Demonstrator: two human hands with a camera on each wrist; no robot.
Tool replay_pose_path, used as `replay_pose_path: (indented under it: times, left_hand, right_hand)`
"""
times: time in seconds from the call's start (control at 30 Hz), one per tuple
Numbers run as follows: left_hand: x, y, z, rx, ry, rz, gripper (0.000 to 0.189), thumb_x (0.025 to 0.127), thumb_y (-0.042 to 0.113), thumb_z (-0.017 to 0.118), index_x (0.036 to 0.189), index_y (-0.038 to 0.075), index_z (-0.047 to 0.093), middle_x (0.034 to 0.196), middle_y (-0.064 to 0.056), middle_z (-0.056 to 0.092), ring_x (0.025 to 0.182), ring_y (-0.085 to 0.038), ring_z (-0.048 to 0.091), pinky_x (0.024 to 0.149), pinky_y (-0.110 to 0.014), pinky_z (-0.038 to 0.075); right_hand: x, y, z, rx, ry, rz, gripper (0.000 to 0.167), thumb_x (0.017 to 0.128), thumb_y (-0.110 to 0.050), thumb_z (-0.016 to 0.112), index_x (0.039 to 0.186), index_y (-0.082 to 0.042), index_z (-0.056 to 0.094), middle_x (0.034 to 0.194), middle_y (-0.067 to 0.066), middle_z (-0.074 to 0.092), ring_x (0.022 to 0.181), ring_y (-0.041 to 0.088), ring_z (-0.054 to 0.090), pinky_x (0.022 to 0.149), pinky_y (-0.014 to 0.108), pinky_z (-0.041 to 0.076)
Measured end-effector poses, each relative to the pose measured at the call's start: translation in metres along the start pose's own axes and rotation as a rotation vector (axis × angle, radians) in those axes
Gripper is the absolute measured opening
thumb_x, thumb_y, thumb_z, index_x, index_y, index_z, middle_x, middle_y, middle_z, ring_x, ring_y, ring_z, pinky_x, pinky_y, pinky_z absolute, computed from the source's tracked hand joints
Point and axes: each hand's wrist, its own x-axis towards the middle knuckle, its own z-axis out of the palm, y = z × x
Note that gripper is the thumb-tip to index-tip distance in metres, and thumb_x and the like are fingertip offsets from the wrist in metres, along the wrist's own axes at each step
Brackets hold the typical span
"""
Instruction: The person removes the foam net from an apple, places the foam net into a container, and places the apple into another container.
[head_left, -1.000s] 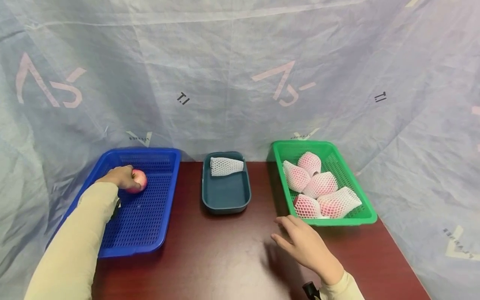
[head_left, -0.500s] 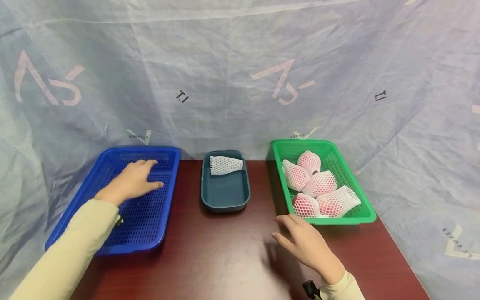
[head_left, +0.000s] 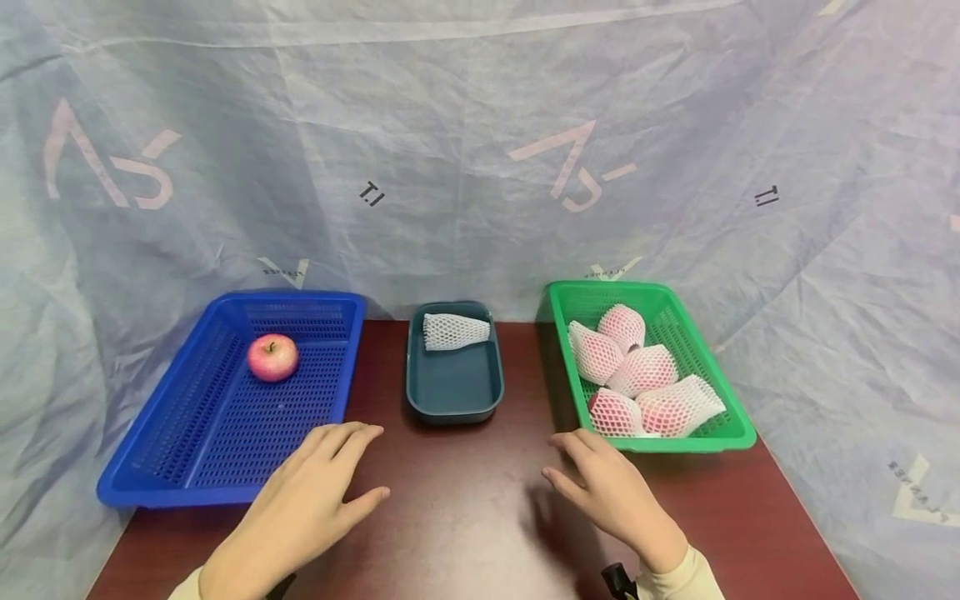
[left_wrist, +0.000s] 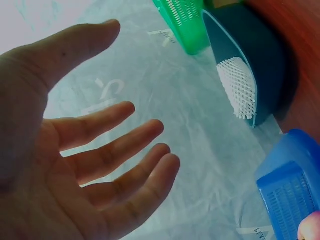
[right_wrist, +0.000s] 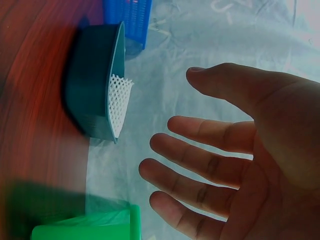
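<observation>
My left hand (head_left: 303, 496) hovers by the near right corner of the blue basket (head_left: 341, 400), fingers loosely extended and holding nothing. One bare red apple (head_left: 273, 358) sits toward the back of that basket. Near the front edge of the green basket (head_left: 720, 392), my right hand (head_left: 615, 496) is held over the table with relaxed fingers, and nothing is in it. Several apples (head_left: 645, 371) in white foam nets lie in the green basket. The left wrist view has the bare palm (left_wrist: 75, 175); the right wrist view likewise has bare, spread fingers (right_wrist: 195, 165).
Between the baskets stands a dark teal tray (head_left: 453, 392) with an empty white foam net (head_left: 454, 332) at its back. All three containers rest on a dark red-brown table (head_left: 450, 508). A grey-blue cloth (head_left: 450, 150) hangs behind them.
A second ago my left hand held the apple in the blue basket. It has let go and come out toward the front right, leaving the apple there. My right hand has stayed put.
</observation>
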Motion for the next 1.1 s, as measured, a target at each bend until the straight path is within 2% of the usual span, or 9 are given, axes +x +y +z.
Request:
replay_pose_path:
  times: [0.2, 0.37, 0.5, 0.63, 0.77, 0.9, 1.1]
  left_hand:
    - [-0.003, 0.004, -0.002, -0.041, -0.025, -0.023, 0.063, 0.079, 0.041, 0.083, 0.13, 0.011, 0.062, 0.123, -0.004, 0.061, 0.114, -0.025, 0.056, 0.091, -0.045, 0.05]
    - [-0.002, 0.006, 0.0, -0.065, -0.039, -0.037, 0.062, 0.079, 0.041, 0.083, 0.13, 0.013, 0.062, 0.125, -0.003, 0.061, 0.116, -0.024, 0.055, 0.09, -0.046, 0.05]
    - [-0.003, 0.006, 0.001, -0.075, -0.04, -0.036, 0.062, 0.079, 0.041, 0.083, 0.13, 0.013, 0.062, 0.125, -0.003, 0.061, 0.117, -0.024, 0.055, 0.091, -0.047, 0.05]
    - [-0.005, 0.008, 0.002, -0.092, -0.051, -0.038, 0.062, 0.079, 0.042, 0.083, 0.131, 0.015, 0.062, 0.125, -0.002, 0.061, 0.117, -0.023, 0.055, 0.091, -0.047, 0.05]
    - [-0.007, 0.009, 0.002, -0.098, -0.046, -0.039, 0.061, 0.079, 0.042, 0.082, 0.131, 0.015, 0.062, 0.125, 0.0, 0.061, 0.117, -0.023, 0.055, 0.09, -0.047, 0.05]
    - [-0.008, 0.008, 0.001, -0.098, -0.054, -0.056, 0.061, 0.079, 0.042, 0.083, 0.131, 0.016, 0.062, 0.125, 0.0, 0.061, 0.117, -0.023, 0.055, 0.09, -0.047, 0.05]
    - [-0.01, 0.007, 0.002, -0.109, -0.076, -0.087, 0.06, 0.079, 0.042, 0.083, 0.13, 0.018, 0.063, 0.125, 0.0, 0.062, 0.116, -0.023, 0.056, 0.089, -0.049, 0.05]
  right_hand:
    - [-0.001, -0.001, -0.002, 0.002, -0.012, 0.0, 0.034, 0.086, -0.028, 0.079, 0.113, -0.011, 0.068, 0.104, -0.004, 0.064, 0.091, 0.01, 0.06, 0.077, 0.034, 0.053]
    - [0.006, 0.003, -0.014, -0.026, -0.004, -0.04, 0.034, 0.087, -0.026, 0.078, 0.113, -0.007, 0.067, 0.103, 0.0, 0.064, 0.092, 0.016, 0.063, 0.077, 0.038, 0.054]
    - [0.018, 0.016, -0.031, -0.078, 0.002, -0.071, 0.035, 0.086, -0.025, 0.078, 0.112, -0.005, 0.067, 0.102, 0.005, 0.066, 0.093, 0.023, 0.065, 0.077, 0.042, 0.055]
    - [0.031, 0.039, -0.048, -0.103, -0.028, -0.047, 0.029, 0.086, -0.019, 0.079, 0.108, -0.005, 0.066, 0.097, 0.006, 0.065, 0.089, 0.025, 0.065, 0.075, 0.043, 0.055]
    - [0.044, 0.068, -0.063, -0.128, -0.103, 0.001, 0.03, 0.084, -0.013, 0.079, 0.108, -0.004, 0.064, 0.096, 0.009, 0.064, 0.086, 0.03, 0.066, 0.073, 0.046, 0.054]
    - [0.053, 0.097, -0.074, -0.185, -0.208, 0.076, 0.035, 0.083, -0.014, 0.079, 0.111, 0.001, 0.064, 0.101, 0.016, 0.063, 0.088, 0.037, 0.065, 0.074, 0.051, 0.054]
    - [0.058, 0.139, -0.07, -0.235, -0.386, 0.177, 0.038, 0.084, -0.019, 0.079, 0.108, 0.006, 0.063, 0.101, 0.021, 0.063, 0.093, 0.041, 0.064, 0.08, 0.054, 0.052]
